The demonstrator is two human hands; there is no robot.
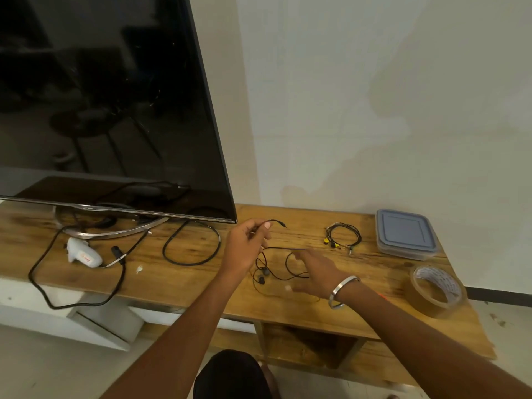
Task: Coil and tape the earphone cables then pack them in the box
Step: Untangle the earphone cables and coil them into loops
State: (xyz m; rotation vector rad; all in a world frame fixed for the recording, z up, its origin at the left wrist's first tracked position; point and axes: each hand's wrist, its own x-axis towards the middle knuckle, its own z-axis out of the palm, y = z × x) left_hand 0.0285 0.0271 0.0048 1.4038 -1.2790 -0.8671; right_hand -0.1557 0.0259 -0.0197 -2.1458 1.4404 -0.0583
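1. Both hands work over the long wooden bench (201, 272); the left hand (244, 249) is raised a little above the wood, thumb and curled fingers pinching the thin black earphone cable (276, 269) near its plug end, the jack poking out toward 2 o'clock.
2. At 4 o'clock from it, the right hand (313, 272), a silver bangle (342, 292) on its wrist, reaches low over the cable's loose loops with fingers spread and fairly straight; motion blur hides whether a fingertip touches the cable.
3. Loose loops of that cable lie on the wood between the two hands, the two dark earbuds resting at 6 o'clock of the left hand.
4. A second black earphone with yellow tips (342, 237) lies already coiled at 3 o'clock of the left hand; whether it is taped I cannot tell.
5. Further toward 3 o'clock sits the shallow clear plastic box with its blue lid (406, 234) closed; the roll of brown packing tape (437, 289) stands at 5 o'clock, near the bench edge.
6. Judged step: coiling the loose cable; keep the plug end pinned in the left hand, let the right feed even loops without kinks, tuck the earbuds in last so nothing springs open before taping.
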